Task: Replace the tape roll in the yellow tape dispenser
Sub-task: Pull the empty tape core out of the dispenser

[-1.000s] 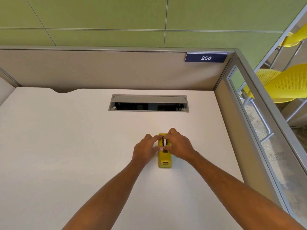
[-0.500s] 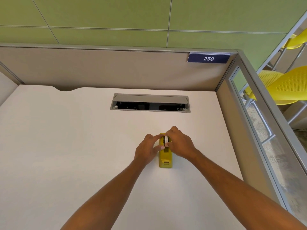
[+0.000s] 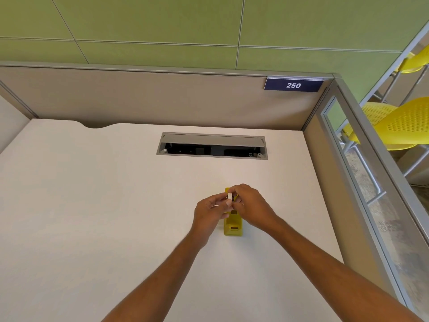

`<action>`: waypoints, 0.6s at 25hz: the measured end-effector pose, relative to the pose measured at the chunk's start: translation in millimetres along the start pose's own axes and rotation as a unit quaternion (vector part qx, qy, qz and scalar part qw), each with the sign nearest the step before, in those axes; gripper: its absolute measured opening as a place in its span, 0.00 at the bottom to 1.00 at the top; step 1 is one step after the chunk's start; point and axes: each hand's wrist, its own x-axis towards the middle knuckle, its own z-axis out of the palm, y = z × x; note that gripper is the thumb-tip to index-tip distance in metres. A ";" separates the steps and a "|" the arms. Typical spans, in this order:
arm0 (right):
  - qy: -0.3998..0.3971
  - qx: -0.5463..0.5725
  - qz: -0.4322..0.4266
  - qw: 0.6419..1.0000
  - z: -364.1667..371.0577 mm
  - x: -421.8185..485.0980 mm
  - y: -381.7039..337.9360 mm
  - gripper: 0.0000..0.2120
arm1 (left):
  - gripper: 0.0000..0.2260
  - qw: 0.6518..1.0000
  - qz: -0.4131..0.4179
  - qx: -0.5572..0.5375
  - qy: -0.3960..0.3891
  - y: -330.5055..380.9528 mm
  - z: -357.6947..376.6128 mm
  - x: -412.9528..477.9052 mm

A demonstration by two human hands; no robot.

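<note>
1. A small yellow plastic tape dispenser (image 3: 233, 225) sits on a pale off-white bench (image 3: 92, 205), right of centre in the frame, its near end pointing toward the bottom edge.
2. Both hands meet over the dispenser's far end; the left hand (image 3: 210, 212) comes in from the lower left, the right hand (image 3: 251, 206) from the lower right.
3. A narrow white tape roll (image 3: 230, 197) stands on edge between the fingertips of both hands, pinched from either side, just above the dispenser; whether it touches the dispenser cannot be told.
4. Above the hands, a grey metal cable tray (image 3: 212, 146) with its lid open is set into the bench.
5. A dark blue sign reading "250" (image 3: 293, 85) hangs on the beige partition at upper right.
6. Yellow perforated chairs (image 3: 401, 125) stand beyond the glass panel at the right edge.
</note>
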 end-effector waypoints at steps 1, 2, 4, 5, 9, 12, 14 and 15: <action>0.008 0.018 -0.002 1.000 0.3 -1.9 -0.3 0.18 | 0.14 1.000 0.001 -0.012 -0.004 0.2 -1.2 -1.2; 0.015 0.044 0.003 0.999 0.2 -4.0 -0.4 0.20 | 0.14 1.000 0.001 -0.019 -0.006 0.6 -2.7 -2.5; 0.023 0.101 0.022 0.994 -0.9 -8.5 -0.6 0.22 | 0.15 1.000 0.006 -0.024 -0.015 1.4 -5.2 -5.3; 0.027 0.125 0.029 0.991 -0.9 -10.5 -0.2 0.22 | 0.15 1.000 0.009 -0.024 -0.016 1.4 -6.4 -6.9; 0.055 0.166 0.029 0.984 1.5 -19.5 -0.6 0.19 | 0.15 0.999 0.008 -0.033 -0.034 2.6 -10.9 -13.2; 0.060 0.182 0.027 0.981 1.8 -24.2 -3.2 0.18 | 0.14 0.998 0.006 -0.043 -0.051 4.2 -13.2 -20.1; 0.056 0.191 0.029 0.980 2.6 -26.4 -4.9 0.18 | 0.14 0.997 0.006 -0.048 -0.057 4.7 -14.8 -22.5; 0.054 0.196 0.031 0.979 3.3 -27.3 -5.5 0.18 | 0.14 0.997 0.007 -0.050 -0.058 3.8 -15.6 -22.6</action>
